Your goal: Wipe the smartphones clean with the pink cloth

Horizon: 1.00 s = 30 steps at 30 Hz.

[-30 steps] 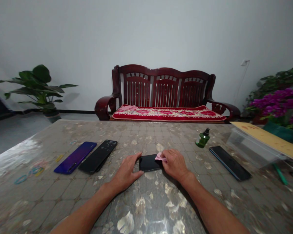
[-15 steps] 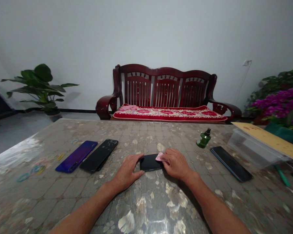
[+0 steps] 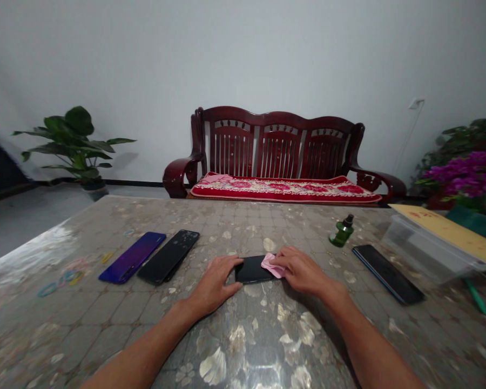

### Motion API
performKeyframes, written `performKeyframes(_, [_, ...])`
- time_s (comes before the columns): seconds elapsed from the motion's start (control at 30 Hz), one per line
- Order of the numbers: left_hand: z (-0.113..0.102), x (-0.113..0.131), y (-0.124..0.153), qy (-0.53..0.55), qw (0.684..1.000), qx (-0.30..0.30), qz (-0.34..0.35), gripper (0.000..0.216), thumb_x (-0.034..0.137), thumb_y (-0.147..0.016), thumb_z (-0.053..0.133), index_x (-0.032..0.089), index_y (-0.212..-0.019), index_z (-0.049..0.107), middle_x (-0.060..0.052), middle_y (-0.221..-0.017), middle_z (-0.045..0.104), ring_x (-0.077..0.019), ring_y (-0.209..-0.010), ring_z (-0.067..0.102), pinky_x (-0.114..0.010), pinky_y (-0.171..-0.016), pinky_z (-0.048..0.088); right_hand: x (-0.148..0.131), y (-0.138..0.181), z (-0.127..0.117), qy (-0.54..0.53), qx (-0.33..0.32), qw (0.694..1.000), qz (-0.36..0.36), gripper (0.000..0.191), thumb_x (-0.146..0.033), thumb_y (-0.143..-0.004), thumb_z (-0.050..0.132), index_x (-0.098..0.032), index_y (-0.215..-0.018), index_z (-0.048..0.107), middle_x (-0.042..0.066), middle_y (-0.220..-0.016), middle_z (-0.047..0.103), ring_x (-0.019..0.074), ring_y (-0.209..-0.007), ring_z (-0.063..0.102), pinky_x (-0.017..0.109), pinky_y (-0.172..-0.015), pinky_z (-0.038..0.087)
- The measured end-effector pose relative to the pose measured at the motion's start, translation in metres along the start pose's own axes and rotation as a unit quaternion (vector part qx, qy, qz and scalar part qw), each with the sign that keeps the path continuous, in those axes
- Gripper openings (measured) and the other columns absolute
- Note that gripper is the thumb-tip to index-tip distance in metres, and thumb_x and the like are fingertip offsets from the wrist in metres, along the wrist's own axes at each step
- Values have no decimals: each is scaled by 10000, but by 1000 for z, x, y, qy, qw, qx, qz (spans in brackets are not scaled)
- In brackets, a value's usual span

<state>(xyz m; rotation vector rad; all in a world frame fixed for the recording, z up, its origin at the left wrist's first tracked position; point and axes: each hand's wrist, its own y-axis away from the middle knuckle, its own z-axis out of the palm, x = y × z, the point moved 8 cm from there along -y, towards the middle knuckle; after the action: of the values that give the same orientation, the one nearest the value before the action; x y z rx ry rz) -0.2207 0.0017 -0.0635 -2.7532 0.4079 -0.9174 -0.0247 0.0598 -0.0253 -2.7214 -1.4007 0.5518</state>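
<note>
A black smartphone point(image 3: 251, 269) lies flat on the patterned tablecloth point(image 3: 243, 227), dark face up. My left hand point(image 3: 217, 279) grips its left end between thumb and fingers. With bunched fingers, my right hand point(image 3: 300, 269) presses a pink cloth point(image 3: 272, 264) on the phone's right end, partly covering it. To the left rest a purple-blue phone point(image 3: 133, 257) and a black phone point(image 3: 169, 256) with a pattern at its top. On the right lies another dark phone point(image 3: 389, 274), and behind it stands a green spray bottle point(image 3: 341, 231).
At the right edge sits a clear plastic box point(image 3: 425, 248) with a yellow sheet point(image 3: 449, 229) on top. A green-handled tool point(image 3: 477, 296) lies near it. Colourful elastic bands point(image 3: 65, 279) are at far left. Beyond the table is a wooden bench point(image 3: 279, 146).
The pink cloth now lies flatter and shows more over the phone's right end. My right hand sits slightly lower and farther right. The whole view has shifted a little.
</note>
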Motion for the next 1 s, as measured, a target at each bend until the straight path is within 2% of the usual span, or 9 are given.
performKeyframes(0.13, [-1,1,0,0,1000,-6,-3,521,250,-782,706,225,-1290,594,-94,-1337,622,-303,-1262,537,-485,-1100,401,6,-1,-2,-29,37,999,8,311,-117,-885,510,-243,-1078,720,42,-1030,720,189,-969,604,278,-864,410])
performKeyframes(0.23, [-1,1,-1,-1,1000,-5,-1,511,253,-787,700,226,-1287,597,-95,-1330,627,-304,-1256,540,-488,-1101,399,6,0,-4,-30,59,998,22,246,-114,-871,534,-218,-1012,707,37,-984,718,176,-928,614,266,-847,413])
performKeyframes(0.37, [0,1,-1,-2,1000,-5,4,495,263,-799,693,232,-1284,598,-97,-1331,627,-307,-1261,538,-497,-1102,397,-7,-2,-5,-33,50,998,-14,226,-75,-860,520,-204,-888,703,27,-888,692,164,-882,603,250,-810,408])
performKeyframes(0.5, [1,0,0,-7,1000,-1,5,492,258,-797,694,235,-1279,601,-99,-1342,621,-311,-1266,536,-507,-1100,399,-10,-2,-3,-18,26,999,-19,269,-54,-837,516,-216,-878,726,22,-870,689,163,-868,594,250,-789,402])
performKeyframes(0.63, [1,0,0,-11,1000,0,5,476,259,-802,694,231,-1270,609,-108,-1353,614,-314,-1270,535,-515,-1098,401,8,-1,-3,21,18,999,47,324,-7,-737,507,-225,-791,740,8,-849,704,171,-886,591,260,-813,393])
performKeyframes(0.77, [1,0,0,-12,1000,-4,3,487,250,-797,703,225,-1275,608,-110,-1360,610,-313,-1273,533,-516,-1097,401,20,1,-14,52,88,986,133,328,-13,-762,477,-209,-794,737,28,-864,699,176,-886,585,269,-816,396])
performKeyframes(0.87, [2,0,0,-14,1000,-5,3,494,236,-792,708,218,-1275,606,-116,-1362,608,-312,-1276,528,-516,-1101,392,2,-2,-13,50,103,989,97,251,-73,-828,507,-211,-837,717,29,-878,682,177,-889,569,271,-815,394])
performKeyframes(0.93, [1,0,0,-11,1000,1,9,486,245,-797,705,228,-1273,606,-111,-1360,610,-306,-1273,532,-506,-1100,396,-9,-3,-9,60,97,991,76,159,-181,-884,552,-211,-838,701,40,-897,670,186,-890,557,282,-805,392])
performKeyframes(1.0, [1,0,1,-9,1000,7,13,474,258,-802,701,239,-1267,609,-104,-1355,613,-302,-1267,538,-499,-1096,402,-13,-3,-6,82,90,989,80,157,-296,-911,581,-210,-845,694,55,-915,661,198,-889,551,298,-795,392])
